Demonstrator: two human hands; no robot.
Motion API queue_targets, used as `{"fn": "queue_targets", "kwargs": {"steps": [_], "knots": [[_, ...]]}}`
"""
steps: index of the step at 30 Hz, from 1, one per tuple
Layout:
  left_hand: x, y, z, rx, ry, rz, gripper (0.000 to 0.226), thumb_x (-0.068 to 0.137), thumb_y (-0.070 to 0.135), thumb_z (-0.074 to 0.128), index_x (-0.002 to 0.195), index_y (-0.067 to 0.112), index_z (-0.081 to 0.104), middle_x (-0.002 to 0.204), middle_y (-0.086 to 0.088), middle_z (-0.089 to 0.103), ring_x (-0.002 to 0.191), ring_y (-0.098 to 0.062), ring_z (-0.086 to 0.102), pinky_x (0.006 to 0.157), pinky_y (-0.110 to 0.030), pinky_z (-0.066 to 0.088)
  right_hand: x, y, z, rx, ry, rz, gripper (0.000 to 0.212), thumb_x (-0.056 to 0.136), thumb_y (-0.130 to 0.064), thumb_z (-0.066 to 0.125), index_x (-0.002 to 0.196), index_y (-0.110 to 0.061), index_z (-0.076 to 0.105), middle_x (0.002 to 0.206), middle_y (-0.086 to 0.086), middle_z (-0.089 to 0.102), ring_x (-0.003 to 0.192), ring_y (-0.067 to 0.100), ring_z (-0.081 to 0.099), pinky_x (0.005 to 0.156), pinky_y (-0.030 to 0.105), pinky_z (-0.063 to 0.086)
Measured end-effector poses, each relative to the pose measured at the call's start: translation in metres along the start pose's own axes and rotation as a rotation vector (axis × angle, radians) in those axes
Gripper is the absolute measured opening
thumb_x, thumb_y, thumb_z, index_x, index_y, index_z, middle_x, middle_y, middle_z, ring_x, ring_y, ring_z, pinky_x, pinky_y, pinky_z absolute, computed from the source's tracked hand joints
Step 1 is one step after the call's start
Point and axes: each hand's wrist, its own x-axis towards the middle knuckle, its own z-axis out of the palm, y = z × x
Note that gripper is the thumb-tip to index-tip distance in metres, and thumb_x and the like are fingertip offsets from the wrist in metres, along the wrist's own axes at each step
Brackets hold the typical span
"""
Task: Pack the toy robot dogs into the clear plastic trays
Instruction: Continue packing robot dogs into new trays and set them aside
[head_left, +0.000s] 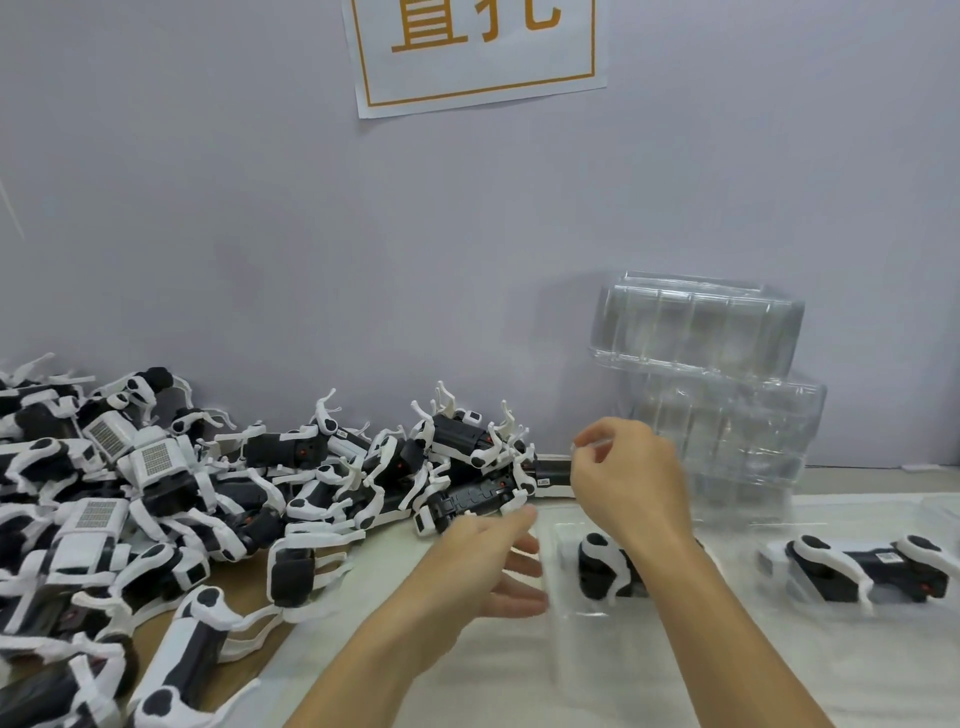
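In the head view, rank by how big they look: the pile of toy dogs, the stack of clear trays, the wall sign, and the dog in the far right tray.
1. pile of toy dogs
2. stack of clear trays
3. wall sign, though cropped by the frame edge, so unsure against the stack
4. dog in the far right tray

Toy dog (605, 569) in clear tray (582, 621), both hands above it, dog pile (156, 514) left, empty trays (711, 384) behind
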Motion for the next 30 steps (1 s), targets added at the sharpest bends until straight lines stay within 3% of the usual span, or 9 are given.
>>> {"fn": "queue_targets", "kwargs": {"steps": [4,10,15,17,20,23,26,30], "knots": [[-0.004,-0.007,0.035,-0.127,-0.150,-0.011,0.038,0.099,0.035,0.057,0.112,-0.001,0.063,0.107,-0.014,0.056,0.080,-0.024,0.060,0.071,-0.034,0.058,0.002,0.002,-0.002,0.040,0.013,0.015,0.020,0.087,-0.019,0.054,0.093,-0.026,0.072,0.087,-0.005,0.070,0.084,0.019,0.064,0.076,0.034,0.054],[0.003,-0.005,0.067,-0.121,-0.320,-0.004,0.048,0.103,0.042,0.045,0.124,0.005,0.065,0.133,-0.019,0.058,0.099,-0.024,0.058,0.078,-0.034,0.055,0.010,0.008,-0.007,0.109,0.038,0.037,0.022,0.087,-0.017,0.051,0.092,-0.025,0.071,0.086,-0.006,0.070,0.081,0.016,0.065,0.072,0.032,0.053],[0.015,-0.010,0.082,-0.223,-0.507,-0.094,0.061,0.106,0.051,0.025,0.123,0.010,0.068,0.122,0.002,0.070,0.104,-0.019,0.064,0.085,-0.038,0.052,0.018,0.017,-0.015,0.177,0.081,0.079,0.022,0.086,-0.016,0.052,0.088,-0.027,0.071,0.079,-0.012,0.067,0.078,0.012,0.065,0.061,0.026,0.044],[0.018,-0.010,0.088,-0.203,-0.559,-0.099,0.053,0.106,0.047,0.028,0.113,0.017,0.072,0.113,0.008,0.071,0.100,-0.014,0.066,0.085,-0.036,0.052,0.020,0.019,-0.017,0.194,0.102,0.078,0.021,0.086,-0.016,0.054,0.086,-0.028,0.071,0.076,-0.016,0.065,0.077,0.009,0.063,0.060,0.024,0.041],[0.026,-0.007,0.091,0.007,-0.488,0.005,0.029,0.102,0.029,0.045,0.109,0.015,0.070,0.102,0.007,0.071,0.090,-0.015,0.067,0.081,-0.034,0.053,0.022,0.022,-0.021,0.256,0.119,0.075,0.022,0.086,-0.015,0.055,0.083,-0.028,0.071,0.073,-0.018,0.064,0.072,0.000,0.060,0.057,0.015,0.039],[0.040,0.006,0.084,0.226,-0.315,0.149,0.021,0.100,0.017,0.049,0.103,0.009,0.068,0.095,-0.003,0.069,0.077,-0.017,0.066,0.066,-0.024,0.051,0.026,0.026,-0.025,0.348,0.147,0.087,0.023,0.086,-0.011,0.055,0.084,-0.027,0.072,0.073,-0.014,0.067,0.073,0.003,0.063,0.064,0.023,0.046],[0.050,0.041,0.070,0.201,-0.104,0.217,0.015,0.098,0.013,0.053,0.095,0.010,0.067,0.083,-0.005,0.068,0.066,-0.017,0.065,0.056,-0.024,0.052,0.028,0.028,-0.028,0.483,0.188,0.117,0.024,0.086,-0.008,0.054,0.084,-0.024,0.072,0.080,-0.004,0.071,0.079,0.011,0.067,0.072,0.028,0.051],[0.069,0.087,0.065,0.028,0.083,0.241,0.009,0.098,0.017,0.057,0.096,0.008,0.060,0.090,-0.009,0.064,0.071,-0.021,0.063,0.059,-0.031,0.057,0.029,0.027,-0.030,0.542,0.227,0.100,0.025,0.087,-0.009,0.053,0.086,-0.027,0.071,0.083,-0.004,0.072,0.077,0.003,0.064,0.064,0.021,0.046]]}}
